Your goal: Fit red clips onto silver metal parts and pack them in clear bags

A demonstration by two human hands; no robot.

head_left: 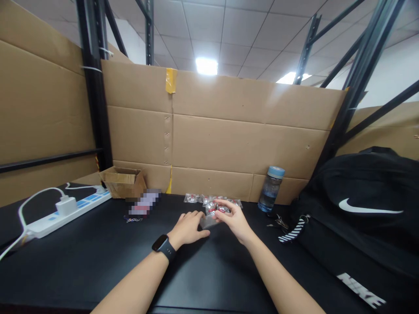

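"Firstly, what do you find?"

"From my remote station I record the left hand (188, 227) spread, thumb apart, just beside a clear plastic bag (208, 222). On the right hand (236, 221), thumb and forefinger curve around a red item (212, 210); whether they grip it, I cannot tell."

"And beyond?"

"Clear packets (192, 198), just past the fingertips; a bottle (270, 190) to their right."

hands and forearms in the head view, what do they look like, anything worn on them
The left hand and right hand are ungloved, with no sleeves showing on the forearms. The left wrist wears a dark watch with a rounded rectangular face and holed strap; the right wrist is bare.
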